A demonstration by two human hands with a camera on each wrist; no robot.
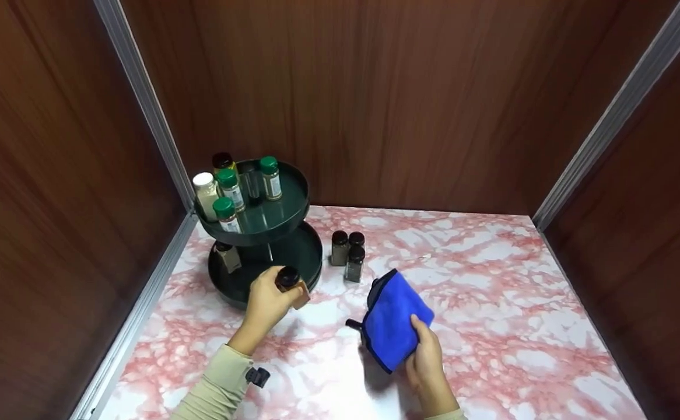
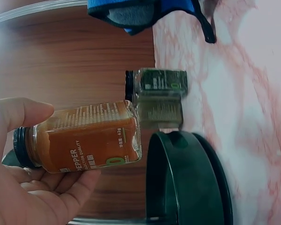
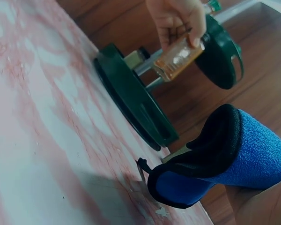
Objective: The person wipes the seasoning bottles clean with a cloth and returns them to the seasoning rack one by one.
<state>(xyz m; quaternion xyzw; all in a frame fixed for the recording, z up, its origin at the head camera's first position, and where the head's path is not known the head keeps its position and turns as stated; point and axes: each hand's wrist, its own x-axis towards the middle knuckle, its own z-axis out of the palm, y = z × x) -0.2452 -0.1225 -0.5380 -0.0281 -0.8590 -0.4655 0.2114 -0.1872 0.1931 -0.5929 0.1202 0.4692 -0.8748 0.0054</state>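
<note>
3 jars [image 1: 354, 266] stand beyond blue cloth [image 1: 395, 321].

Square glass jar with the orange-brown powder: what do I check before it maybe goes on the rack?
1. Square glass jar of orange-brown powder held by the left hand: ok.
2. Its round black lid on: ok; tightly screwed: cannot tell.
3. Blue cloth with black edging away from that jar, in the right hand: ok.
4. Bare space on the lower tier of the dark green, round two-tier rack: ok.
5. Three black-lidded glass jars upright beside the rack: ok.
</note>
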